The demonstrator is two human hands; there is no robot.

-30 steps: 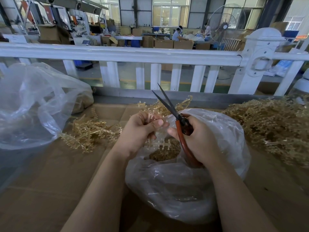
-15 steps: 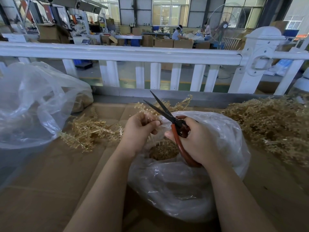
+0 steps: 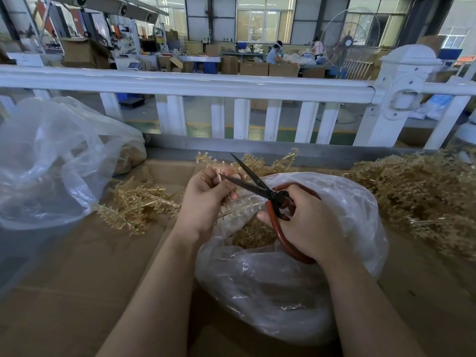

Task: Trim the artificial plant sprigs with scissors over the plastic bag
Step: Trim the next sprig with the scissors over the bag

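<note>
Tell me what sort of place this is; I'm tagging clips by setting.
Probably a factory or workshop floor. Beyond the white railing stand stacked cardboard boxes, a big industrial fan and workers at tables, while loose heaped sprigs await trimming.

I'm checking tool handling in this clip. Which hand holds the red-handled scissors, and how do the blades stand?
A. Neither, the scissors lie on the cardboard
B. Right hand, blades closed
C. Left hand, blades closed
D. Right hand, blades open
D: the right hand grips the scissors, whose blades spread in a V toward the sprig held by the left hand.
</note>
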